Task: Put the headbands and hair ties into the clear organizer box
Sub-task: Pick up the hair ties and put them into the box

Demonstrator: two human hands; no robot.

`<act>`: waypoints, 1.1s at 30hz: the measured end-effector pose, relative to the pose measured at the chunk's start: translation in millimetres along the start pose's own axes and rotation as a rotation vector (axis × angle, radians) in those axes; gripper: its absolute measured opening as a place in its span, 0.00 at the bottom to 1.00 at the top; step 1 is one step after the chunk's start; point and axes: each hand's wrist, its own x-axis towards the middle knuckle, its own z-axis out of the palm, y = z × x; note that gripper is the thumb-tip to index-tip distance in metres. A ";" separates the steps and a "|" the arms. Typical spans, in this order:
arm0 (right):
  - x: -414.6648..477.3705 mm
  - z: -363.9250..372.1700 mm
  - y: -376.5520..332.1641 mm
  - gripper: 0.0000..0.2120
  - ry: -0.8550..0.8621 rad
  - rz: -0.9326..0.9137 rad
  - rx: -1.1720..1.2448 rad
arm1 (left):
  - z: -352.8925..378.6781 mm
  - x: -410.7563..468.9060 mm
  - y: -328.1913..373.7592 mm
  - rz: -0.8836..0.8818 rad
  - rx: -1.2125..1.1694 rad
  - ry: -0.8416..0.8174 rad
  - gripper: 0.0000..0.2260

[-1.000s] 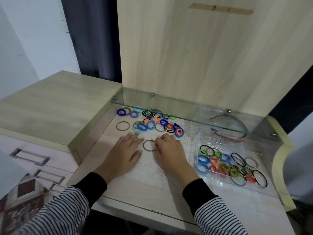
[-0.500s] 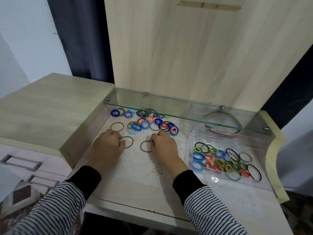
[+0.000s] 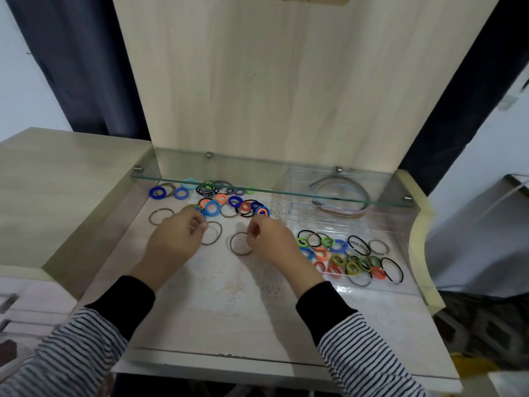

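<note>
The left hand (image 3: 174, 242) hides part of a brown hair tie (image 3: 213, 233); striped sleeves (image 3: 71, 359) run off the bottom edge.

Left hand (image 3: 174, 242) curled; right hand (image 3: 270, 240) pinching.

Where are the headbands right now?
In the head view, the headbands lie at the far right, in the back compartment of the clear organizer box, under the glass shelf and behind the hair ties already in the box.
</note>
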 end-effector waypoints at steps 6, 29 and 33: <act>-23.4 -48.1 43.6 0.03 0.111 0.070 0.239 | 27.3 -3.8 73.0 0.096 -0.324 -0.067 0.04; -92.6 -106.8 162.8 0.05 0.532 0.323 0.091 | 127.3 -27.8 161.5 0.678 -0.124 -0.321 0.03; -98.2 -100.3 171.6 0.05 0.538 0.341 -0.037 | 132.4 -30.2 161.0 0.692 -0.088 -0.338 0.02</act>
